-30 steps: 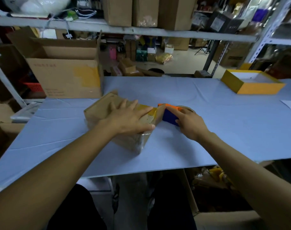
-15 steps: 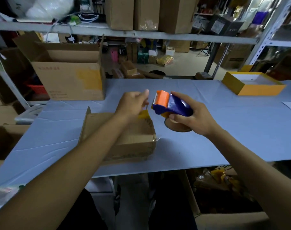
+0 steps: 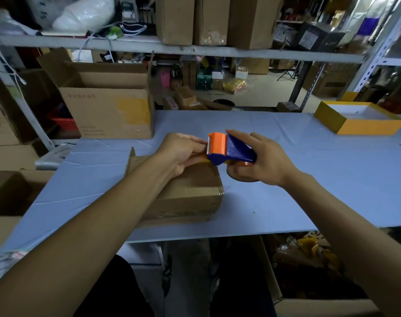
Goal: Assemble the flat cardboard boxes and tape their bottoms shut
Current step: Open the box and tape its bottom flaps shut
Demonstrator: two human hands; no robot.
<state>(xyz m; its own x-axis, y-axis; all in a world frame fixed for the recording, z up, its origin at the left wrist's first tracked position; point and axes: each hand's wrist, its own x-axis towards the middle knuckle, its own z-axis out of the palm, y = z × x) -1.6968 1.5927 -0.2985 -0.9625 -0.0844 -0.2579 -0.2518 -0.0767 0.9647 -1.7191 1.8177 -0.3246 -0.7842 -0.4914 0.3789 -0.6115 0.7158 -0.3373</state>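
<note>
A small brown cardboard box [image 3: 190, 195] lies on the blue table [image 3: 309, 179], its taped side up and one flap standing at its far left corner. Above its far right corner my right hand [image 3: 261, 161] grips a blue and orange tape dispenser [image 3: 227, 149], lifted off the table. My left hand [image 3: 181, 152] pinches the yellowish tape end at the dispenser's orange blade. My left forearm hides much of the box top.
A large open carton [image 3: 108, 110] stands at the table's back left. A yellow tray-like box [image 3: 359, 120] sits at the back right. Shelves with cartons run behind. More cartons stand on the floor to the left and under the table's front edge.
The box was turned and laid flat. My right hand raised the dispenser off the table, and my left hand left the box top and took the tape end at the blade.
</note>
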